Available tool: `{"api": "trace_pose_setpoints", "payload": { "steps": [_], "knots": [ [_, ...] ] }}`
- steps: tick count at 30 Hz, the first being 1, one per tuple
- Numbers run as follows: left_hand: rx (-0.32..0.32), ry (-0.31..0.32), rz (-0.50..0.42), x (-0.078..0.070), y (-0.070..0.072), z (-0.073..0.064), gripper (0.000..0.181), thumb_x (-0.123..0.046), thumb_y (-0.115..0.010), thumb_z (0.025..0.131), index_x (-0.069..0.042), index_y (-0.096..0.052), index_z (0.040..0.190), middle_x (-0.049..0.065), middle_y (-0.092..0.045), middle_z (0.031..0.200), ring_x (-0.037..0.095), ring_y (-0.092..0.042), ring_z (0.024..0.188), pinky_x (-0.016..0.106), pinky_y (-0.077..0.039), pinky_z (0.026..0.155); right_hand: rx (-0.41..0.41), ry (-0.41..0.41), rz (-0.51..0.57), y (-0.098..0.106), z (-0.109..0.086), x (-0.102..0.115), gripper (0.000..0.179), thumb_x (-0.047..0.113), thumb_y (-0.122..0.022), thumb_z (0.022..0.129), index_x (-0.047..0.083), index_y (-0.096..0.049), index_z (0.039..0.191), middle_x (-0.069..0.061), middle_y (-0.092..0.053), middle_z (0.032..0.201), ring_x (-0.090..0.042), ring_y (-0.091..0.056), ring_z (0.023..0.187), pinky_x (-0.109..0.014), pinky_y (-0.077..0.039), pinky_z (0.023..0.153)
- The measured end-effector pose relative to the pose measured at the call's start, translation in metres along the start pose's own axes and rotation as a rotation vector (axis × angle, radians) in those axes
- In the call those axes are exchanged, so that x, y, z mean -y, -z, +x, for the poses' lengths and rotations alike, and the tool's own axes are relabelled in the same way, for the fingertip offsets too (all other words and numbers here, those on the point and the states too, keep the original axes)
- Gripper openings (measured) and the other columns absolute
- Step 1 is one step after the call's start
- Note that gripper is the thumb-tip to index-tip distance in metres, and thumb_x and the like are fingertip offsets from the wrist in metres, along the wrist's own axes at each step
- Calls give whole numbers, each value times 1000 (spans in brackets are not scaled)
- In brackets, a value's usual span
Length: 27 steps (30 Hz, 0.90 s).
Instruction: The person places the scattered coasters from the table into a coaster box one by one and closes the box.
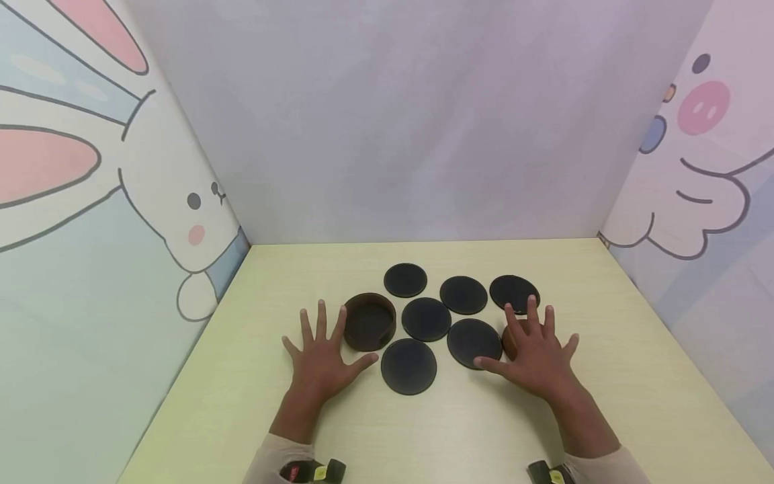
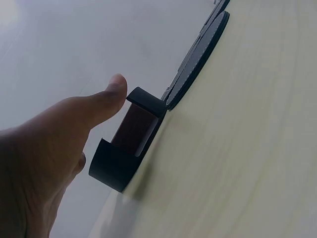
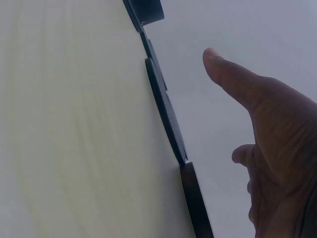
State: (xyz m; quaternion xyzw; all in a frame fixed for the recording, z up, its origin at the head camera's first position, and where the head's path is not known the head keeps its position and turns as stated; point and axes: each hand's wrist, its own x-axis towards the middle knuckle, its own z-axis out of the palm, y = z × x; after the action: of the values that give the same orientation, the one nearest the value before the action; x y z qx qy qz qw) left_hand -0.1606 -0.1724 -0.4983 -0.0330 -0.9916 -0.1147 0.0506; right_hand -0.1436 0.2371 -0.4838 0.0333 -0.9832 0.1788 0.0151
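Observation:
My left hand (image 1: 320,363) is spread with straight fingers beside a round, dark brown coaster holder (image 1: 390,327). In the left wrist view, the holder (image 2: 111,166) shows a cut-out in its side wall, and the thumb is close to it. My right hand (image 1: 538,363), also spread, hovers over a brown round piece (image 1: 509,343) that it mostly hides. Its thumb overlaps the edge of a black round coaster (image 1: 473,339) in the head view; the right wrist view shows that hand apart from the dark pieces. Neither hand holds anything.
Several more black coasters lie flat between the hands and behind them, such as the front one (image 1: 408,366) and the rear one (image 1: 405,279). The pale wooden table (image 1: 435,437) is bounded by a plain back wall (image 1: 423,134) and side walls with cartoon animals.

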Motion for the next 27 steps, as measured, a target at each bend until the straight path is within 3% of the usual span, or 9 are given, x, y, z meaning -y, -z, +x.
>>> {"api": "trace_pose_setpoints", "payload": {
  "steps": [13,19,27],
  "knots": [
    [-3,-2,-2,0,0,0,120,-94,-59,82,-30,-23,176,17,-1,186,57,-1,169,99,-14,115,-1,1,-1,0,0,0,129,89,-72,80,16,-24,175,-23,13,183,-64,-1,165,-104,-7,106],
    [-9,-22,-38,2,0,0,120,-90,-64,82,-27,-25,176,20,-5,185,58,-5,168,98,-13,118,-39,21,3,1,-1,1,128,87,-74,79,15,-28,174,-28,-1,183,-62,-9,165,-100,-14,109],
    [22,-140,-252,16,-3,4,119,-74,-72,88,-13,-19,176,18,-17,184,59,-6,168,97,0,119,-90,68,26,0,-1,3,126,79,-79,79,10,-31,173,-33,-13,180,-63,-22,157,-87,-27,113]
  ]
}}
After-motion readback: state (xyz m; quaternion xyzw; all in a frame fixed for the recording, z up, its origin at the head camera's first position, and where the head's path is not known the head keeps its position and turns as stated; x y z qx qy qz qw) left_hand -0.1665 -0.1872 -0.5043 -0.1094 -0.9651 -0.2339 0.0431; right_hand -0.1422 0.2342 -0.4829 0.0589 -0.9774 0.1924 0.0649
